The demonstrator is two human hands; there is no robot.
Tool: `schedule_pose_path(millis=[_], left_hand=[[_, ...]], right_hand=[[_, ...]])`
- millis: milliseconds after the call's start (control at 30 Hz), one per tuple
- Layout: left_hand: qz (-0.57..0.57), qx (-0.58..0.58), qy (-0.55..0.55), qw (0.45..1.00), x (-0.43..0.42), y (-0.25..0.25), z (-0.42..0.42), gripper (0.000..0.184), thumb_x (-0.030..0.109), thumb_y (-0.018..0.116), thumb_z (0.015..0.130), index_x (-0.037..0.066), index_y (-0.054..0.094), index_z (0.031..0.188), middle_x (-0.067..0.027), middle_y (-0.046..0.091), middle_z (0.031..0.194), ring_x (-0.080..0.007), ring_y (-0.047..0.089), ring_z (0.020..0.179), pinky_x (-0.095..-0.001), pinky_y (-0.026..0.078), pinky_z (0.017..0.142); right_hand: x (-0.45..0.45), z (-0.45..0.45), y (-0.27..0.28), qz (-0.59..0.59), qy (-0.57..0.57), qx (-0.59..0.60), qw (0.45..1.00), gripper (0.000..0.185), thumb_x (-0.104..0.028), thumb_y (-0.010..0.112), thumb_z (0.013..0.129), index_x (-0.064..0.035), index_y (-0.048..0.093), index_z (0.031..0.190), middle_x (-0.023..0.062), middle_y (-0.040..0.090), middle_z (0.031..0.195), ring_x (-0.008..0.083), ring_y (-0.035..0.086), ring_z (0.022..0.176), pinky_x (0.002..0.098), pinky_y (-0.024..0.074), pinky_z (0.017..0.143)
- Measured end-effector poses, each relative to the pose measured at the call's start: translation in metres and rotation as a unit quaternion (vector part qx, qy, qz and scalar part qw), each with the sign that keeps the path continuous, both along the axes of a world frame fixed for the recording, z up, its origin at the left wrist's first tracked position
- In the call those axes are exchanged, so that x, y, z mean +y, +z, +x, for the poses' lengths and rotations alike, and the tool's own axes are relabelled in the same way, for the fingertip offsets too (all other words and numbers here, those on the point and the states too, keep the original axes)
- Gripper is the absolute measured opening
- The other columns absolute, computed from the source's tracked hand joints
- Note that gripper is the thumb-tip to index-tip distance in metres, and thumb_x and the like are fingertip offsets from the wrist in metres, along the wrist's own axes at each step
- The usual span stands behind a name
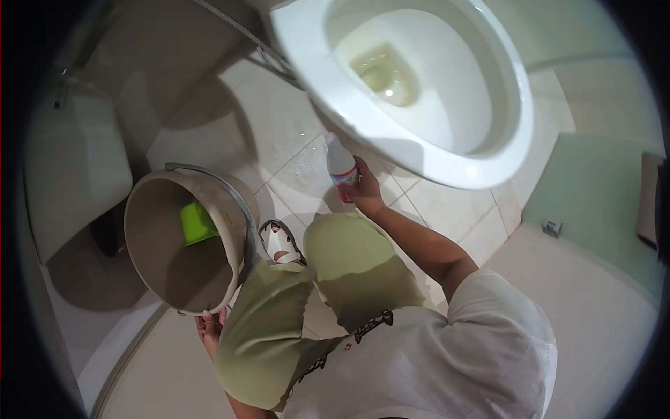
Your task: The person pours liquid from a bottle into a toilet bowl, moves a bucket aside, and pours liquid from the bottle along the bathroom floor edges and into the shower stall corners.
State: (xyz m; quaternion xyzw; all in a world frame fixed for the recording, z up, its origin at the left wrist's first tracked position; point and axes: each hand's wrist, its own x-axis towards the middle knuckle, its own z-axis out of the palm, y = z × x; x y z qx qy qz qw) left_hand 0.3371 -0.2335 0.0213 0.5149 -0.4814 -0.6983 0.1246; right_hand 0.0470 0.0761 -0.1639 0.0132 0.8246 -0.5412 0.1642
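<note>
My right hand is closed around a white plastic bottle with a red and blue label. The bottle's narrow end points away from me, above the floor tiles beside the toilet bowl. At the lower left, the fingers of my left hand grip the rim of a large beige bucket. The bucket leans with its mouth toward me, and its grey handle rests against the side. Inside it lies a bright green dipper, partly in shadow.
Wet splashes show on the pale floor tiles between bucket and toilet. Yellowish water stands in the bowl. A metal hose runs behind it. My sandalled foot is beside the bucket; a white basin stands left.
</note>
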Motion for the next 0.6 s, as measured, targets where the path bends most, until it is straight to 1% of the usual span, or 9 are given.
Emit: schedule_pose_path(millis=[100, 133, 167, 233, 300, 500, 533, 567, 600], left_hand=[[0.009, 0.006, -0.042, 0.999, 0.000, 0.004, -0.002, 0.046, 0.025, 0.056, 0.091, 0.002, 0.041, 0.127, -0.0098, 0.056, 0.113, -0.0186, 0.055, 0.102, -0.0323, 0.043, 0.091], [0.012, 0.008, -0.057, 0.998, -0.001, 0.004, -0.001, 0.046, 0.026, 0.056, 0.091, 0.002, 0.041, 0.127, -0.0099, 0.056, 0.113, -0.0187, 0.055, 0.102, -0.0321, 0.043, 0.090], [0.024, 0.013, -0.068, 0.997, -0.005, 0.003, 0.003, 0.046, 0.026, 0.056, 0.091, 0.002, 0.042, 0.127, -0.0100, 0.056, 0.114, -0.0188, 0.055, 0.102, -0.0319, 0.044, 0.090], [0.046, 0.020, -0.093, 0.994, -0.004, 0.002, 0.008, 0.046, 0.026, 0.057, 0.091, 0.001, 0.042, 0.127, -0.0102, 0.056, 0.114, -0.0191, 0.055, 0.102, -0.0316, 0.044, 0.090], [0.074, 0.027, -0.120, 0.990, -0.001, 0.000, 0.009, 0.047, 0.027, 0.057, 0.090, 0.001, 0.042, 0.126, -0.0104, 0.056, 0.114, -0.0194, 0.055, 0.102, -0.0312, 0.044, 0.089], [0.211, 0.056, -0.180, 0.959, -0.030, -0.027, 0.044, 0.048, 0.028, 0.057, 0.090, 0.000, 0.042, 0.126, -0.0111, 0.056, 0.114, -0.0203, 0.055, 0.101, -0.0302, 0.045, 0.087], [0.180, 0.036, -0.181, 0.966, -0.038, -0.036, 0.037, 0.049, 0.029, 0.055, 0.091, -0.005, 0.042, 0.125, -0.0138, 0.056, 0.114, -0.0222, 0.054, 0.104, -0.0299, 0.046, 0.088], [0.181, 0.047, -0.203, 0.961, -0.044, -0.046, 0.036, 0.049, 0.029, 0.055, 0.091, -0.005, 0.042, 0.125, -0.0138, 0.056, 0.114, -0.0222, 0.054, 0.104, -0.0299, 0.046, 0.088], [0.142, 0.062, -0.093, 0.984, -0.048, -0.056, 0.035, 0.049, 0.027, 0.052, 0.093, -0.008, 0.040, 0.124, -0.0160, 0.054, 0.116, -0.0240, 0.054, 0.105, -0.0317, 0.046, 0.091]], right_hand=[[0.028, 0.032, 0.005, 0.016, -0.049, 0.041, 0.998, 0.069, -0.024, 0.075, 0.068, -0.0004, 0.042, 0.123, 0.0178, 0.059, 0.108, 0.0296, 0.060, 0.097, 0.0359, 0.0493, 0.080], [0.041, 0.038, 0.020, -0.014, -0.059, -0.050, 0.997, 0.066, -0.022, 0.075, 0.069, -0.0003, 0.044, 0.123, 0.0166, 0.058, 0.107, 0.0267, 0.059, 0.097, 0.0350, 0.0489, 0.080], [0.050, 0.053, 0.016, -0.007, -0.075, -0.048, 0.996, 0.066, -0.022, 0.075, 0.069, -0.0003, 0.044, 0.123, 0.0166, 0.058, 0.107, 0.0267, 0.059, 0.097, 0.0350, 0.0489, 0.080], [0.077, 0.082, 0.001, -0.058, -0.173, -0.009, 0.983, 0.061, -0.021, 0.073, 0.072, -0.0003, 0.044, 0.122, 0.0162, 0.059, 0.105, 0.0248, 0.059, 0.095, 0.0348, 0.0481, 0.080], [0.103, 0.102, 0.009, -0.041, -0.231, 0.004, 0.972, 0.053, -0.020, 0.072, 0.073, -0.0007, 0.047, 0.117, 0.0158, 0.059, 0.105, 0.0243, 0.059, 0.094, 0.0347, 0.0477, 0.079], [0.196, 0.190, 0.018, -0.012, -0.400, -0.005, 0.916, 0.046, -0.023, 0.072, 0.074, -0.0027, 0.051, 0.109, 0.0147, 0.060, 0.102, 0.0241, 0.060, 0.090, 0.0350, 0.0478, 0.077], [0.224, 0.196, 0.014, -0.001, -0.435, -0.018, 0.900, 0.046, -0.024, 0.072, 0.075, -0.0016, 0.051, 0.109, 0.0139, 0.061, 0.099, 0.0221, 0.061, 0.088, 0.0336, 0.0482, 0.077], [0.243, 0.209, 0.018, 0.010, -0.469, -0.006, 0.883, 0.047, -0.026, 0.071, 0.076, -0.0005, 0.050, 0.110, 0.0132, 0.063, 0.095, 0.0201, 0.061, 0.085, 0.0322, 0.0486, 0.077], [0.260, 0.221, 0.019, 0.006, -0.483, 0.012, 0.875, 0.047, -0.026, 0.071, 0.076, -0.0005, 0.050, 0.110, 0.0132, 0.063, 0.095, 0.0201, 0.061, 0.085, 0.0322, 0.0486, 0.077]])
